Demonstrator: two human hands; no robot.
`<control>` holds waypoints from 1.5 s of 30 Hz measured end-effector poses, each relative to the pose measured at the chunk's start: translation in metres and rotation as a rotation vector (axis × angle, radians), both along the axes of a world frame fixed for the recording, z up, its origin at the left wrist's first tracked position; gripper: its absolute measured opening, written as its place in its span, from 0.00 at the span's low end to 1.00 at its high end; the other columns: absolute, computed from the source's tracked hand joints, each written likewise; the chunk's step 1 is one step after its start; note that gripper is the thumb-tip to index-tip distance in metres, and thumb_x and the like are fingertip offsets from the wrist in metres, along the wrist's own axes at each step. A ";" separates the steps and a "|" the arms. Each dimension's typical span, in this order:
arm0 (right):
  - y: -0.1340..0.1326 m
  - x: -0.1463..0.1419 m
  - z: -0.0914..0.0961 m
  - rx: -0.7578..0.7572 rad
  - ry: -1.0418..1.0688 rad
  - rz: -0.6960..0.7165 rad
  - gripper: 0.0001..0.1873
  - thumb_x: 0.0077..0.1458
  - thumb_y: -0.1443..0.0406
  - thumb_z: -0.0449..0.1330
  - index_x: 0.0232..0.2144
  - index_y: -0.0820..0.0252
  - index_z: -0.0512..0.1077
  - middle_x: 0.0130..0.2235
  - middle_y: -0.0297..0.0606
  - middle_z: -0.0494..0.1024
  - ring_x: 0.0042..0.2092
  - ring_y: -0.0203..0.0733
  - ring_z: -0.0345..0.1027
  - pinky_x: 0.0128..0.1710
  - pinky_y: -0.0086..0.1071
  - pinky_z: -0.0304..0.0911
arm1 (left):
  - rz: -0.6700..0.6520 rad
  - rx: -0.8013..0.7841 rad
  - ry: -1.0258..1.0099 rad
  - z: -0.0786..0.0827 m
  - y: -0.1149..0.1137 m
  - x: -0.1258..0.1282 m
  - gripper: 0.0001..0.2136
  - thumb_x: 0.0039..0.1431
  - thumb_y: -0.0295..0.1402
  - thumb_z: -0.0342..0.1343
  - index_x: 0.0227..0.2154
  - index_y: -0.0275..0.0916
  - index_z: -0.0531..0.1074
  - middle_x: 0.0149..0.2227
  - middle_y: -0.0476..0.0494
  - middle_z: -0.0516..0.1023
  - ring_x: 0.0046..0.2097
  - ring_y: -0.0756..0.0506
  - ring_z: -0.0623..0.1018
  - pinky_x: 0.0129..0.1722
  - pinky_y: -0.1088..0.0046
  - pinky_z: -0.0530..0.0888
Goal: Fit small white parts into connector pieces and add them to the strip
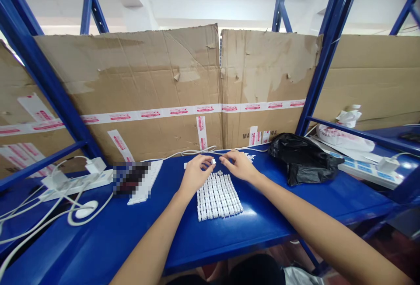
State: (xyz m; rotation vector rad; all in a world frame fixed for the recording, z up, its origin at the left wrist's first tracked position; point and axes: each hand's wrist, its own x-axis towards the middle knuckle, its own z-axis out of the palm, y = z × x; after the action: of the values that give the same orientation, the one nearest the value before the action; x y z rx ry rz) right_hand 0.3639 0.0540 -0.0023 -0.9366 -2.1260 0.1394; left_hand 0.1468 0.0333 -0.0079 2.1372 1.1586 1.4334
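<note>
Both hands work over a blue metal shelf (pixel 229 237). My left hand (pixel 194 174) pinches a small white plastic piece (pixel 213 161) between thumb and fingers. My right hand (pixel 239 165) sits just to its right, fingertips pinched together close to that piece; whether it holds anything I cannot make out. Right below the hands lies a white tray (pixel 218 196) filled with rows of several small white parts. A little heap of loose white parts (pixel 250 157) lies behind my right hand.
A crumpled black plastic bag (pixel 303 158) lies to the right. A white power strip (pixel 77 183) with chargers and looping white cables (pixel 55 215) fills the left. Cardboard sheets (pixel 183 88) wall the back. Blue uprights (pixel 323 53) frame the bay; another power strip (pixel 367 169) lies far right.
</note>
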 end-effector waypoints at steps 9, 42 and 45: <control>-0.007 -0.014 -0.004 -0.087 0.067 0.038 0.07 0.58 0.68 0.62 0.31 0.58 0.81 0.31 0.34 0.82 0.32 0.37 0.73 0.34 0.29 0.62 | -0.047 0.188 0.178 -0.003 -0.003 -0.001 0.04 0.62 0.28 0.61 0.38 0.41 0.78 0.37 0.46 0.79 0.36 0.47 0.78 0.38 0.70 0.77; 0.020 0.017 -0.013 -0.164 -0.148 -0.039 0.07 0.62 0.65 0.61 0.35 0.59 0.80 0.34 0.37 0.83 0.35 0.40 0.76 0.36 0.29 0.65 | 0.399 -0.754 0.068 -0.004 0.037 -0.102 0.18 0.45 0.40 0.72 0.37 0.38 0.75 0.29 0.42 0.85 0.33 0.41 0.85 0.33 0.70 0.77; 0.018 0.013 -0.015 -0.134 -0.102 0.086 0.08 0.61 0.67 0.60 0.38 0.60 0.80 0.38 0.38 0.83 0.37 0.39 0.76 0.40 0.31 0.67 | 0.382 -0.717 0.084 -0.007 0.038 -0.106 0.20 0.43 0.39 0.73 0.37 0.40 0.74 0.31 0.42 0.86 0.33 0.41 0.85 0.33 0.71 0.77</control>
State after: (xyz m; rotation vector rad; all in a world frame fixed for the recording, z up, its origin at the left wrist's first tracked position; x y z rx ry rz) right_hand 0.3767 0.0721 -0.0178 -0.9467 -2.2746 0.2857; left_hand 0.0406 0.0714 -0.0150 1.5313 1.8400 0.8448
